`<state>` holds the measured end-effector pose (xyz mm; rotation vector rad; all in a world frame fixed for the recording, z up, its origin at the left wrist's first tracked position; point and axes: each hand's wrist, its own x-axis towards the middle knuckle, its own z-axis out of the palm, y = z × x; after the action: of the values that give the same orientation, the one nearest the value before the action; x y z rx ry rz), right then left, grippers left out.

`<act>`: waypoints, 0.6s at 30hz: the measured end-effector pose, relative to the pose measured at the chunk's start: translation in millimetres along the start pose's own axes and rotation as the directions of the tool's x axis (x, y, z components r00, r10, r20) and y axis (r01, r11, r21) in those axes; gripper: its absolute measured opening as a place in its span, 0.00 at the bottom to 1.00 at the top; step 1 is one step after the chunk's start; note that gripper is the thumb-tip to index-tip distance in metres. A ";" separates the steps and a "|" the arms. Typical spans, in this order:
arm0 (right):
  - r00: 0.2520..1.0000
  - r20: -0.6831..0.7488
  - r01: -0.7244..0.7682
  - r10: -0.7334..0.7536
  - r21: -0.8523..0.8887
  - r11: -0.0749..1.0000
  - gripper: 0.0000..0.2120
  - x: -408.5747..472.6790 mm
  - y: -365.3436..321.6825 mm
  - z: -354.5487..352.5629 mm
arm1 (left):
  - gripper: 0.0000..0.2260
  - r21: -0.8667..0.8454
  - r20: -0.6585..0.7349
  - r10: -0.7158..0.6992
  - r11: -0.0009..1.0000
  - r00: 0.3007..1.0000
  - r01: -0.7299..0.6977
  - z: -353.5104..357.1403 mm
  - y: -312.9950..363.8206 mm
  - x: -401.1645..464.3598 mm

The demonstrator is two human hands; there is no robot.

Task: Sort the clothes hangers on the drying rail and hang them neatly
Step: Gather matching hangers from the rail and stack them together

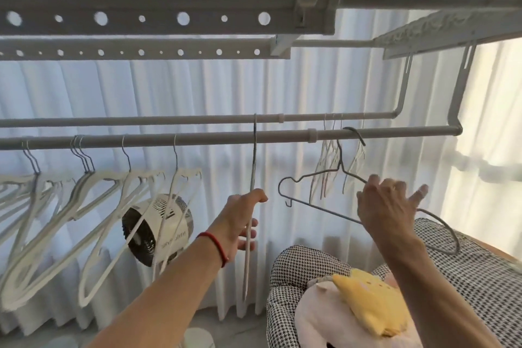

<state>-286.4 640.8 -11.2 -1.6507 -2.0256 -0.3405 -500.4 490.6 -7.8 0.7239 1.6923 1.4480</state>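
A grey drying rail (214,137) runs across the view, with a second rail (169,120) behind it. Several white hangers (93,206) hang on its left part. My left hand (243,223) grips a white hanger (252,178) seen edge-on, its hook over the rail near the middle. My right hand (387,206) holds the shoulder of a grey wire hanger (316,206) whose hook sits on the rail to the right; the fingers are partly spread. A few small white hangers (327,167) hang on the back rail behind it.
Perforated upper rack bars (169,18) cross overhead. A white fan (158,230) stands behind the left hangers. A houndstooth armchair (480,277) with a pink and yellow plush (364,302) sits at lower right. White curtains (197,87) fill the background.
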 end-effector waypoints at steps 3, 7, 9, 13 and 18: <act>0.993 -0.055 0.108 -0.107 0.011 0.994 0.08 12.1 6.9 8.9 | 0.29 0.071 -0.047 0.093 0.993 0.995 -0.090 9.0 0.2 0.4; 0.975 -0.154 0.163 -0.162 -0.005 0.987 0.06 31.6 9.0 -2.0 | 0.29 0.088 -0.030 0.152 0.985 0.988 -0.148 16.8 -0.2 3.3; 0.968 -0.150 0.204 -0.203 -0.008 0.979 0.06 44.0 6.1 -8.2 | 0.28 0.107 -0.025 0.169 0.980 0.985 -0.165 19.2 -1.4 2.2; 0.949 -0.064 0.313 -0.310 0.044 0.949 0.07 57.9 -1.8 -10.6 | 0.27 0.110 -0.025 0.168 0.980 0.986 -0.164 17.7 -6.4 -1.7; 0.934 0.053 0.345 -0.352 0.118 0.931 0.09 62.5 -15.8 7.8 | 0.32 0.068 -0.035 0.163 0.985 0.986 -0.160 12.4 -14.4 -8.5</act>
<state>-312.1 693.4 16.8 -1.2516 -2.3515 -0.2903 -484.4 487.5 -20.8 0.8909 1.7515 1.5333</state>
